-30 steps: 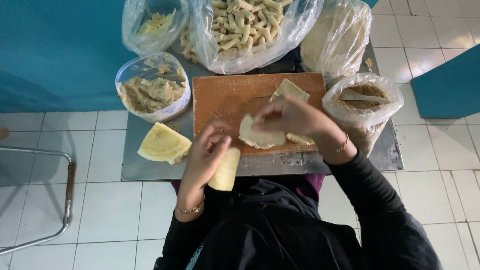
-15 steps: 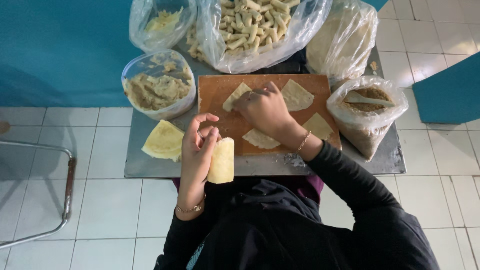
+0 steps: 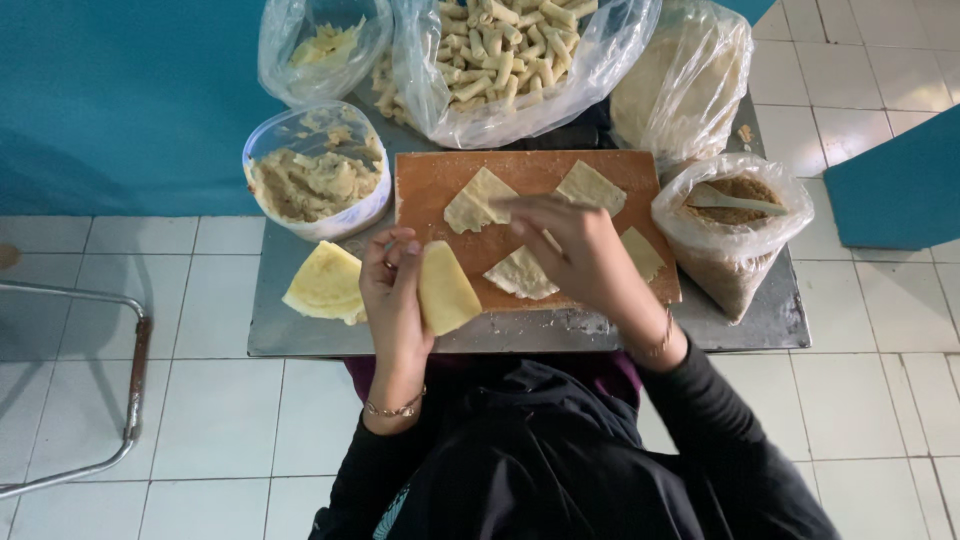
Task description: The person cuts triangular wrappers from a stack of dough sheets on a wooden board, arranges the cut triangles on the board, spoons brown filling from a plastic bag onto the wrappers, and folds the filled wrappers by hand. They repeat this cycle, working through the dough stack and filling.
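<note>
Wrappers (image 3: 480, 200) on board (image 3: 430, 175), tub (image 3: 315, 185) left

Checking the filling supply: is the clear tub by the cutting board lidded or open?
Open. The clear tub shows no lid, and the beige mash inside lies exposed beside the cutting board.

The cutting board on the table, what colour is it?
The cutting board is reddish-brown wood, seen best in the head view.

Since a second ago the right hand (image 3: 575, 250) has laid more dough wrappers (image 3: 480, 198) across the wooden board (image 3: 425, 180)
</note>
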Demonstrator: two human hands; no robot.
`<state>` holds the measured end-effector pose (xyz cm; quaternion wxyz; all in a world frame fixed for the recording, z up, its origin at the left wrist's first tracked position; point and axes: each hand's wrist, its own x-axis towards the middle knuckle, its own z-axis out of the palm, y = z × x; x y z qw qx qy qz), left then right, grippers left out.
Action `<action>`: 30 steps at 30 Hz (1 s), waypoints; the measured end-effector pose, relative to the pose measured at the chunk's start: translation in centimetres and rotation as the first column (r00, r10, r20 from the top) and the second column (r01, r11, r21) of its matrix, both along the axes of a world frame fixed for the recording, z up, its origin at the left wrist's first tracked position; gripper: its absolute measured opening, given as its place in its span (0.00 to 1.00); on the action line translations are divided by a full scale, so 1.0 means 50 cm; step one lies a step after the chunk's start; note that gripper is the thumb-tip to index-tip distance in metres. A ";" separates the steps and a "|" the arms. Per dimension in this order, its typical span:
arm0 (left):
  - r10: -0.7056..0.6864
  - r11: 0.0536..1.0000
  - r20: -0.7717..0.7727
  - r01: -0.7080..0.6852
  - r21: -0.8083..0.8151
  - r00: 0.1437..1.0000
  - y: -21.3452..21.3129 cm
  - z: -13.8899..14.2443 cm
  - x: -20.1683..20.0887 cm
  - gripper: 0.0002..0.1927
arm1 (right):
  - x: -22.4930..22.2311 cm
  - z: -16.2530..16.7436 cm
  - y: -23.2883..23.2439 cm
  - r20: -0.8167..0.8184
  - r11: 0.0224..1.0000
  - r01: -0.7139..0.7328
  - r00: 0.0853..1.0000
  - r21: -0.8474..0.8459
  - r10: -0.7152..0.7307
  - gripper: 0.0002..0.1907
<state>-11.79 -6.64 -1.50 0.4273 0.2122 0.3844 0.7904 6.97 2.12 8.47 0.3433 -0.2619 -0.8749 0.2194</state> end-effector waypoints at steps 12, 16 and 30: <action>-0.073 0.995 -0.309 0.091 0.042 0.948 -0.035 0.021 0.078 0.20 | -0.012 -0.044 -0.124 -0.157 0.961 0.245 0.952 -0.126 -0.263 0.18; -0.158 0.978 -0.222 0.183 0.096 0.962 -0.037 0.016 0.087 0.20 | 0.000 -0.051 -0.130 -0.199 0.950 0.263 0.935 -0.170 -0.294 0.17; -0.138 0.974 -0.158 0.163 0.157 0.978 -0.039 0.017 0.084 0.21 | 0.031 -0.053 -0.121 -0.173 0.971 -0.009 0.984 -0.238 -0.033 0.24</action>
